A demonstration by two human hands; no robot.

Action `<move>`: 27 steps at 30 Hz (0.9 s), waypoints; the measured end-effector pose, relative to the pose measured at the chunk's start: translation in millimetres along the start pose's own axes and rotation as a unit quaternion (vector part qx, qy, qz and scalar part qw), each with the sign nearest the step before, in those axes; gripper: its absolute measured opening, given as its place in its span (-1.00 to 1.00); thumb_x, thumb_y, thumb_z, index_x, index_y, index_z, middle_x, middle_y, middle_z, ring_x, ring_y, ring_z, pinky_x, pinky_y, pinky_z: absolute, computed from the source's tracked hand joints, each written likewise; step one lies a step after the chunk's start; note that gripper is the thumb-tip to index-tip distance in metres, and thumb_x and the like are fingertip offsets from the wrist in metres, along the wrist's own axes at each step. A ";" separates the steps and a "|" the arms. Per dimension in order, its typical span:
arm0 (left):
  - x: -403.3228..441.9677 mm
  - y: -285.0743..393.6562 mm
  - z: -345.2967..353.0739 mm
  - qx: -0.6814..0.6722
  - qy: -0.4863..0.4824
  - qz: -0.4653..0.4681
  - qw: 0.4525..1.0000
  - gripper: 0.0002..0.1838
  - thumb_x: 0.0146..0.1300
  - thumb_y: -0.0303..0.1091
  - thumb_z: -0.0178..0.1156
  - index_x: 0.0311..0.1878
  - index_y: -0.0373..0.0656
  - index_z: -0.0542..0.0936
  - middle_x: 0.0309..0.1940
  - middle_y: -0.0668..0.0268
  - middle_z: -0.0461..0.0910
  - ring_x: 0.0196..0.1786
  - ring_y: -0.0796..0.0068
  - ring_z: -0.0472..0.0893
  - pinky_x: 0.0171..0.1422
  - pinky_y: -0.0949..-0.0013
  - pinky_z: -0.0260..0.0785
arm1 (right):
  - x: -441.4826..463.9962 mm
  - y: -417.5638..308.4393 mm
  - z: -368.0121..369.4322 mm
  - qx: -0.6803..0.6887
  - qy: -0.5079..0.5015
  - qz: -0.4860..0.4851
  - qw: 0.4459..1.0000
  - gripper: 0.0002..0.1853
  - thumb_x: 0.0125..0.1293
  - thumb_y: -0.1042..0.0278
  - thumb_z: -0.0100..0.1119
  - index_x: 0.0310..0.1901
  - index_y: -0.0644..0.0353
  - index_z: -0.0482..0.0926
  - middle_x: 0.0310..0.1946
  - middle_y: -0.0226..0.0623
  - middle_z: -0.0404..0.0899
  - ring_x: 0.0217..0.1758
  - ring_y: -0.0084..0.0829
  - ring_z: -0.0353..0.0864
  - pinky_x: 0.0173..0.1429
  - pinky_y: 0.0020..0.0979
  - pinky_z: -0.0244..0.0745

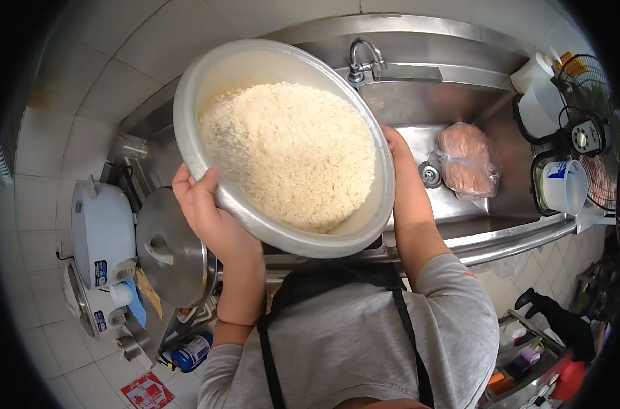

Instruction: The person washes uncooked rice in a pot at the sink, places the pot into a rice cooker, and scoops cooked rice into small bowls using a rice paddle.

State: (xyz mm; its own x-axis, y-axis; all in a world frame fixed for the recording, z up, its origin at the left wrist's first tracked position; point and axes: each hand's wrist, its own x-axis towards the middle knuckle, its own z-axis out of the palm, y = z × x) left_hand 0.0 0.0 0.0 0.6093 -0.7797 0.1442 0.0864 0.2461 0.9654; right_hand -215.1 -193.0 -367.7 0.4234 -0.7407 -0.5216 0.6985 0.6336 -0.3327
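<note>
Between my hands is a large round metal basin (pixel 187 102), tilted and raised beside the sink. Pale, uncooked rice (pixel 289 150) fills much of it, banked toward the right and lower side. My left hand (pixel 204 204) grips the lower left rim, with the thumb over the edge. On the opposite side, my right hand (pixel 393 143) holds the basin's right wall; most of its fingers are hidden behind the rim.
A steel sink (pixel 511 146) with a curved tap (pixel 362 58) holds a clear plastic bag of pinkish, meat-like food (pixel 468 161). At left stand a large lidded pot (pixel 170 238) and a white rice cooker (pixel 98 235). White tubs (pixel 564 185) line the right side.
</note>
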 end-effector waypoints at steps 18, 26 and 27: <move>21.6 -180.9 -197.1 -0.105 0.159 -0.254 0.948 -0.57 0.24 -0.14 -0.05 0.01 -0.31 0.39 -0.08 0.15 0.44 -0.01 0.32 0.45 0.10 0.34 0.26 | -137.5 -125.0 64.5 -0.135 -0.156 -0.261 0.943 -0.58 0.35 0.15 -0.02 -0.69 0.02 0.25 -0.75 -0.45 0.24 -0.78 -0.65 0.16 -0.76 -0.60 0.02; 20.5 -225.0 -220.3 -0.155 0.145 -0.327 0.921 -0.53 0.24 -0.09 -0.08 0.04 -0.27 0.40 -0.03 0.19 0.45 0.03 0.26 0.44 0.14 0.31 0.23 | -80.5 -44.4 -2.1 -0.716 0.352 -0.308 0.518 -0.77 0.16 0.26 0.12 -0.29 0.24 0.63 -0.38 0.00 0.61 -0.33 -0.16 0.63 -0.21 -0.24 0.47; 18.6 -228.1 -222.7 -0.143 0.159 -0.336 0.917 -0.54 0.24 -0.09 -0.09 0.04 -0.27 0.41 -0.03 0.19 0.46 0.03 0.27 0.44 0.13 0.31 0.23 | -89.2 -32.8 33.5 -0.690 0.311 -0.345 0.555 -0.75 0.17 0.25 0.11 -0.27 0.26 0.62 -0.38 0.02 0.60 -0.31 -0.14 0.63 -0.20 -0.24 0.47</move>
State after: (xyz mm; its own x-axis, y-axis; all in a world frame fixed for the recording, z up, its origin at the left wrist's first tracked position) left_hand 167.2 57.6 -265.9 0.5378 -0.6153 -0.5764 0.7023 -0.0513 0.7101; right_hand -256.5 -155.3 -283.9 -0.2517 -0.9648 0.0757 -0.7181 0.1337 -0.6830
